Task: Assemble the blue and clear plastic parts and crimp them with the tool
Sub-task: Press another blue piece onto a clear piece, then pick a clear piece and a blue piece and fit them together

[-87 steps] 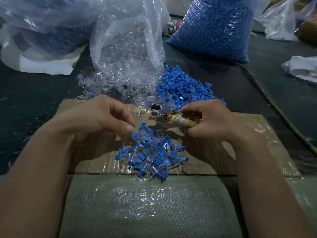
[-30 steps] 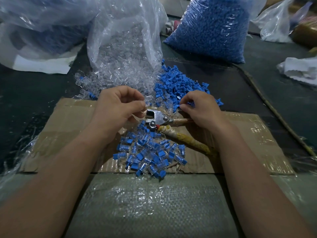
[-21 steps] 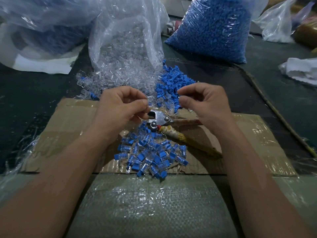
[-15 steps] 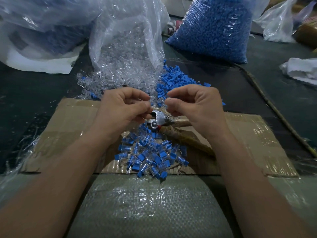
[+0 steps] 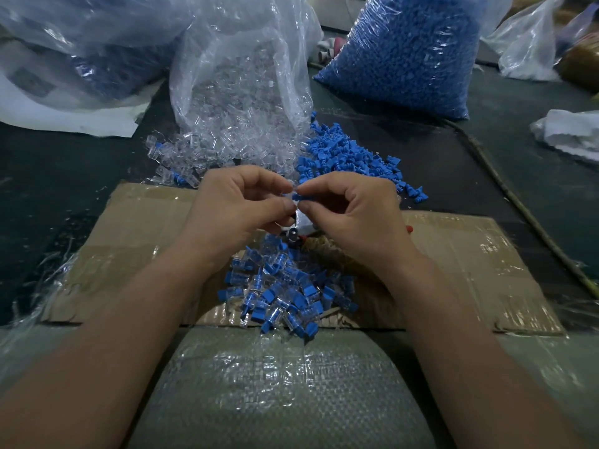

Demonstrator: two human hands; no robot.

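My left hand (image 5: 236, 205) and my right hand (image 5: 353, 212) meet fingertip to fingertip above the cardboard sheet (image 5: 470, 264). Between them my right hand pinches a small blue part (image 5: 299, 196); my left hand pinches a clear part (image 5: 289, 195) pressed against it, mostly hidden by the fingers. The crimping tool (image 5: 296, 233) lies on the cardboard under my hands, only its metal head and a bit of wrapped handle showing. A heap of assembled blue-and-clear pieces (image 5: 285, 290) lies just below. Loose clear parts (image 5: 194, 157) and loose blue parts (image 5: 350, 157) are piled beyond.
An open bag of clear parts (image 5: 240, 79) stands behind the hands, and a full bag of blue parts (image 5: 405, 50) at the back right. More plastic bags (image 5: 81, 50) lie at the left. A woven sack (image 5: 275, 390) covers my lap. A thin rod (image 5: 518, 202) runs along the right.
My right hand let go of the tool, which now lies on the cardboard, picked a blue part from the pile and brought it to my left hand's clear part.
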